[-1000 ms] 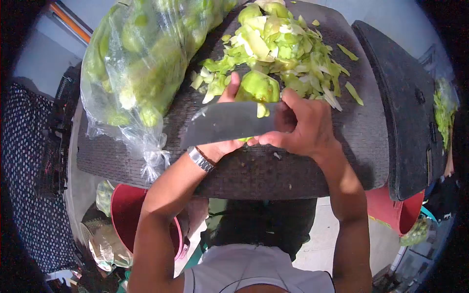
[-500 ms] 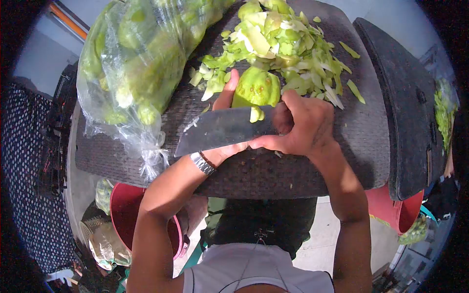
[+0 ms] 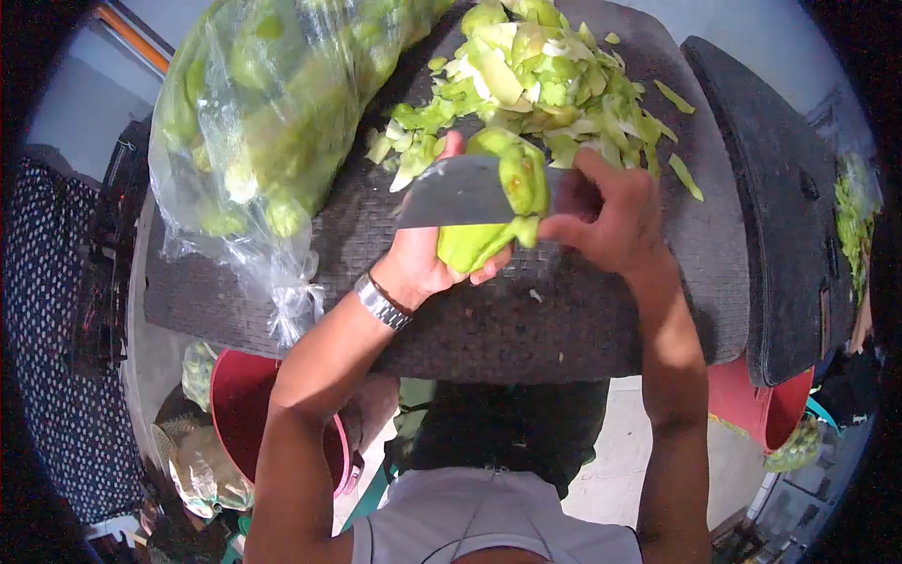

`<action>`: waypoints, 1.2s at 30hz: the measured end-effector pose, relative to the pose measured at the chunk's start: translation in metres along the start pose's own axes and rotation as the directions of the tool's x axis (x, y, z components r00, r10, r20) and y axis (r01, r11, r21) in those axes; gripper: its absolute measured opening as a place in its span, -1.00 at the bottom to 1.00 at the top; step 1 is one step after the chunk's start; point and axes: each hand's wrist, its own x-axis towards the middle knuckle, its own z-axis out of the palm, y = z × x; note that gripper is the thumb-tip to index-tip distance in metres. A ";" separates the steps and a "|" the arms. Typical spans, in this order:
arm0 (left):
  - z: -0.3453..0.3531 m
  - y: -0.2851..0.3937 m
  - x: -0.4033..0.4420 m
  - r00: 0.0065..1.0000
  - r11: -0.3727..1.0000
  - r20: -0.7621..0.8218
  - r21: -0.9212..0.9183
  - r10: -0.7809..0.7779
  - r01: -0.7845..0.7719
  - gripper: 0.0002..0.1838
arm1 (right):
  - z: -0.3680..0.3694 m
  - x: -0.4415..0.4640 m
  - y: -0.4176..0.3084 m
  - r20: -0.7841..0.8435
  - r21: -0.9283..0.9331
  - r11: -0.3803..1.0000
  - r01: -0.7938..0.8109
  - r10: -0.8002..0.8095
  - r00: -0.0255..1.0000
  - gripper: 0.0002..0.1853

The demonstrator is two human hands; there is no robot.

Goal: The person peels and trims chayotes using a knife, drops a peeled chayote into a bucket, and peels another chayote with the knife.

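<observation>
My left hand (image 3: 413,263) is wrapped round a green chayote (image 3: 468,248) from below and the left, with a thumb showing above the blade. My right hand (image 3: 622,214) grips a broad-bladed knife (image 3: 451,199) by its handle. The blade lies flat across the chayote and hides its middle. A thick strip of peel (image 3: 522,184) curls over the blade near the handle, by my right thumb. Beyond my hands, a heap of pale green peelings (image 3: 526,80) covers the back of the dark woven tabletop (image 3: 489,338).
A tied clear plastic bag of chayotes (image 3: 272,132) fills the table's left side. A dark panel (image 3: 766,216) stands along the right edge. Below are a red bucket (image 3: 240,390) at left and another red container (image 3: 766,399) at right.
The knife has moved up over the chayote, and its blade has turned. A small cut piece has become a longer strip over the blade. My right hand has shifted slightly right.
</observation>
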 end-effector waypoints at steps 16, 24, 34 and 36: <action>-0.005 0.005 0.003 0.994 0.929 -0.047 0.362 0.099 -0.076 -0.22 | -0.004 0.002 0.003 0.082 0.184 0.945 -0.270 0.259 0.962 -0.27; -0.021 0.001 0.004 0.987 0.970 0.035 0.182 0.157 -0.161 -0.30 | 0.012 -0.003 -0.012 0.044 0.131 0.969 -0.211 0.207 0.977 -0.26; -0.001 -0.004 0.013 0.901 0.850 0.000 0.332 0.433 -0.409 -0.35 | -0.003 0.004 -0.013 0.280 0.250 0.837 -0.488 0.420 0.863 -0.38; -0.004 -0.009 0.014 0.879 0.780 0.065 0.434 0.473 -0.451 -0.27 | 0.000 0.003 -0.016 0.312 0.299 0.816 -0.495 0.406 0.859 -0.40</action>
